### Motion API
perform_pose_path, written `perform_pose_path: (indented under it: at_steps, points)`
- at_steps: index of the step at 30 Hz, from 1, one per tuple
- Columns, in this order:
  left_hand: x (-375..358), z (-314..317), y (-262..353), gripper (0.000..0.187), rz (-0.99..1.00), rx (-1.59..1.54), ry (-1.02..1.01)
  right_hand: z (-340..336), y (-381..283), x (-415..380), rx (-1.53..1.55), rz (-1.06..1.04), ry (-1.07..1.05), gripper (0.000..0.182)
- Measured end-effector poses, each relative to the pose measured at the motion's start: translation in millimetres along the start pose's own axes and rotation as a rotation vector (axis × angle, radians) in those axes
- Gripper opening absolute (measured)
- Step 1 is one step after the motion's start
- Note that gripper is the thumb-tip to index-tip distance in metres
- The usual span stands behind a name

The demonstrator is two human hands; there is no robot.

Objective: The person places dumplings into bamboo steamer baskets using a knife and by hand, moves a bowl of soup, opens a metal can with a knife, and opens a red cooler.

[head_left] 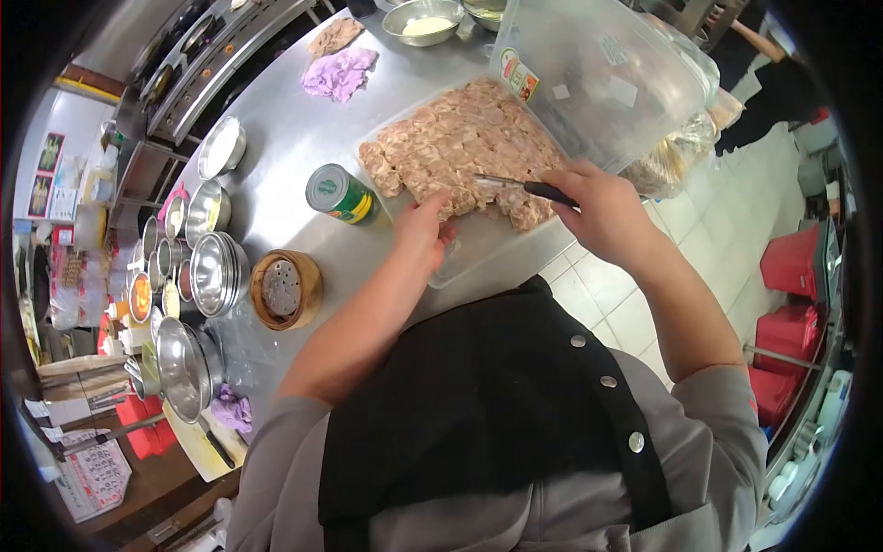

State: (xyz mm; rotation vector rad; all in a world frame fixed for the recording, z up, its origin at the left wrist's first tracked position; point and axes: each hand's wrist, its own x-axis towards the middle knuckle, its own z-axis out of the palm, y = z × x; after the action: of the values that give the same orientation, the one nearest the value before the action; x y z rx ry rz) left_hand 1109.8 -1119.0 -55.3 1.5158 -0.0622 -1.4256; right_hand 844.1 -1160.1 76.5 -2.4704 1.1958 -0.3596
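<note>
Pale raw meat pieces [469,129] lie packed side by side in a shallow clear plastic tray [497,248] in front of me. My right hand [593,207] grips the black handle of a small knife [550,192]. Its narrow metal blade points left and lies over the pieces near the tray's front. My left hand [425,230] is at the near left edge of the meat, thumb on top and fingers curled below, closed on a piece of meat [449,204]. Part of that piece is hidden by the fingers.
A large tin can [338,193] and a round bamboo steamer [286,290] stand left of the tray. Metal bowls [219,274] line the table's left side. A big clear plastic box [598,83] stands behind the tray. Purple cloth [338,74] lies at the back.
</note>
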Motion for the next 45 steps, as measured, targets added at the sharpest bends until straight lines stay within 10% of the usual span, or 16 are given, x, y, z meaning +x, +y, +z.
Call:
perform_pose_path:
  at_steps: [22,31,45]
  points:
    - [-36,-2,3,0.049,0.053,0.164,-0.043,-10,-2,117,-0.298,-0.269,-0.207,0.017]
    - [-54,-21,24,0.061,1.119,1.186,-0.018,-25,-23,109,-0.389,-0.252,-0.316,0.015]
    - [-19,-24,15,0.060,1.244,1.326,0.021,-7,-47,70,-0.581,-0.253,-0.364,0.009]
